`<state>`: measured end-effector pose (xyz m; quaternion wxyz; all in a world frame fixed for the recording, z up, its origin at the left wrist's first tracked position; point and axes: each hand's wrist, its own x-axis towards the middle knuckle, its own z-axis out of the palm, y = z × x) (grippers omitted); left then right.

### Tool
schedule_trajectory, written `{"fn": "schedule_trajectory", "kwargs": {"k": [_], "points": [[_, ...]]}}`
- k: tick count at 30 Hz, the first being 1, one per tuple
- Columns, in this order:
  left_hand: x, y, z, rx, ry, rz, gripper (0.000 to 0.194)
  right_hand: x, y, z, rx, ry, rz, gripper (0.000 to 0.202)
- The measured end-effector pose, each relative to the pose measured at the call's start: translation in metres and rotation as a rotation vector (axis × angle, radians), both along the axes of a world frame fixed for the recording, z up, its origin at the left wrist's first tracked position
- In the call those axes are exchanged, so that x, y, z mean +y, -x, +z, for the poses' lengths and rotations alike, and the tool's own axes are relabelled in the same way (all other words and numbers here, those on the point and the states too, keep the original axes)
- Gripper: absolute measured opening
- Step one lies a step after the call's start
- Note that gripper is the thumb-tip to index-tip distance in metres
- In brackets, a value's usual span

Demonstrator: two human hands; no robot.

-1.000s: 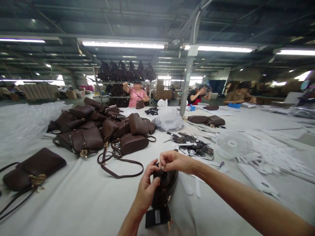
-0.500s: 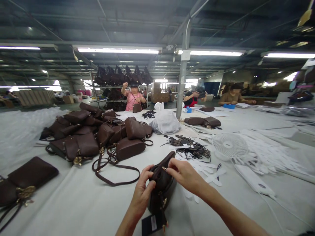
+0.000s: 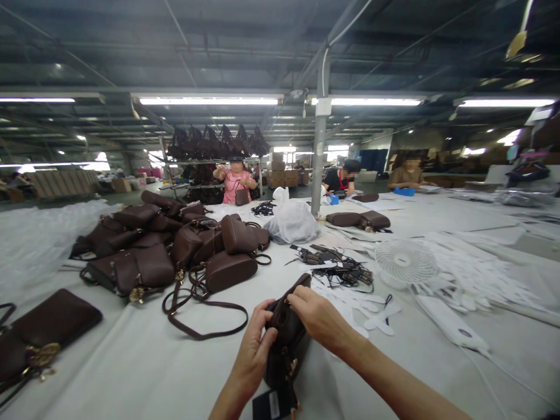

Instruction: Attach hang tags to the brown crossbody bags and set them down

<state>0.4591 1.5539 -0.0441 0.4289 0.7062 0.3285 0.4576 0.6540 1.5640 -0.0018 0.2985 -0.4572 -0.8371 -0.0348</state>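
A dark brown leather handbag stands in front of me on the table, its top toward my hands. My left hand grips the bag's left upper edge, thumb on the near side and fingers behind. With closed fingers, my right hand pinches the bag near its top opening; the spot under the fingertips is mostly hidden. Gold hardware shows on the bag's side. A black hang tag with a pale label lies at its base.
Brown handbags are heaped at left, with straps trailing. Beyond my right hand lie black tags with cords, white paper pieces and a white fan. A white plastic bag stands near a post. Co-workers sit across the table.
My right hand has shifted slightly left and in over the bag's opening, covering a small gold metal piece seen at its fingertips before. My left hand keeps its grip. The view has tilted slightly.
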Motion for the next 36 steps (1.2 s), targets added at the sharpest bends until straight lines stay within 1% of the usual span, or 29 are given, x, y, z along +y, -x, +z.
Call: {"fn": "schedule_trajectory", "kwargs": {"k": [1,3,4,6,8,10,12,15,17,19,21,23,24,26,27,28,29,31,34,36], "points": [[0.000,0.000,0.000,0.001,-0.004,-0.002,0.020,0.001,-0.002,0.000,-0.035,-0.026,-0.002,0.024],[0.000,0.000,-0.001,0.001,-0.005,-0.006,0.022,0.001,-0.005,0.000,0.017,-0.024,-0.044,0.024],[0.000,0.001,-0.002,-0.001,-0.005,-0.006,0.022,0.001,-0.005,0.002,0.090,0.022,-0.072,0.024],[-0.001,0.002,-0.003,-0.011,0.000,-0.008,0.023,-0.004,-0.002,0.005,0.244,0.178,-0.094,0.025],[-0.002,0.003,-0.004,-0.026,0.014,-0.041,0.024,-0.012,0.003,0.008,0.321,0.313,-0.038,0.026],[-0.003,0.003,-0.003,-0.054,0.025,-0.091,0.026,-0.020,0.008,0.010,0.338,0.389,0.077,0.025],[-0.004,0.000,-0.002,-0.089,0.023,-0.119,0.028,-0.024,0.010,0.010,0.398,0.474,0.140,0.025],[-0.004,-0.006,-0.002,-0.115,0.016,-0.124,0.029,-0.020,0.007,0.007,0.567,0.656,0.099,0.028],[-0.005,-0.010,-0.006,-0.139,0.027,-0.134,0.030,-0.016,0.002,0.006,0.643,0.754,0.087,0.032],[-0.008,-0.011,-0.012,-0.168,0.038,-0.133,0.034,-0.014,-0.002,0.006,0.664,0.818,0.102,0.036],[-0.011,-0.012,-0.018,-0.157,0.027,-0.124,0.042,-0.013,-0.004,0.006,0.658,0.842,0.109,0.039],[-0.016,-0.014,-0.024,-0.092,-0.003,-0.111,0.054,-0.014,-0.003,0.004,0.646,0.838,0.101,0.040],[-0.018,-0.016,-0.027,-0.057,-0.013,-0.090,0.063,-0.014,-0.003,0.003,0.644,0.831,0.097,0.040],[-0.022,-0.022,-0.032,-0.023,-0.008,0.015,0.078,-0.014,-0.003,0.001,0.635,0.821,0.110,0.041],[-0.024,-0.026,-0.033,-0.028,0.007,0.080,0.079,-0.014,-0.004,0.000,0.626,0.818,0.133,0.041],[-0.025,-0.029,-0.034,-0.041,0.020,0.134,0.073,-0.015,-0.004,0.001,0.612,0.820,0.162,0.041],[-0.025,-0.032,-0.032,-0.056,0.023,0.164,0.065,-0.017,-0.004,0.003,0.595,0.829,0.195,0.041],[-0.024,-0.031,-0.025,-0.064,-0.025,0.152,0.051,-0.021,-0.002,0.012,0.561,0.853,0.250,0.041],[-0.022,-0.017,-0.003,-0.029,-0.153,0.138,0.047,-0.029,0.010,0.033,0.501,0.848,0.312,0.040],[-0.021,-0.003,0.014,-0.007,-0.165,0.126,0.042,-0.033,0.022,0.045,0.445,0.812,0.362,0.038]]}}
